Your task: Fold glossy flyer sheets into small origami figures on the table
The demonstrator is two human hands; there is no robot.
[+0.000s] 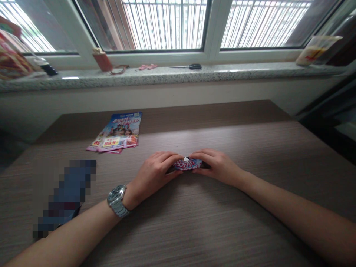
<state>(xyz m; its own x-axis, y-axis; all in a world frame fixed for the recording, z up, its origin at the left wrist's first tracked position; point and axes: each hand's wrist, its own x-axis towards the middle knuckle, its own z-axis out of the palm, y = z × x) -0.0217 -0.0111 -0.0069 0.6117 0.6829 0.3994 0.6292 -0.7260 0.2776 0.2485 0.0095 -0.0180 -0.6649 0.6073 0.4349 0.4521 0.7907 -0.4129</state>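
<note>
Between my hands, over the middle of the table, is a small folded paper (188,164) printed in blue, red and white, much like the flyers behind it. A white bit pokes up at its top centre. My left hand (156,170), with a metal watch (118,200) on the wrist, pinches the paper's left end between thumb and fingers. At the opposite end my right hand (218,167) grips it in the same way. The fingers cover both ends, so its full shape is hidden.
Several printed flyers (122,131) lie stacked at the back left of the wooden table (250,230). A blurred-out dark blue object (68,193) rests beside my left forearm. On the stone windowsill are scissors (191,67), pink pieces (147,67) and a red box (102,60).
</note>
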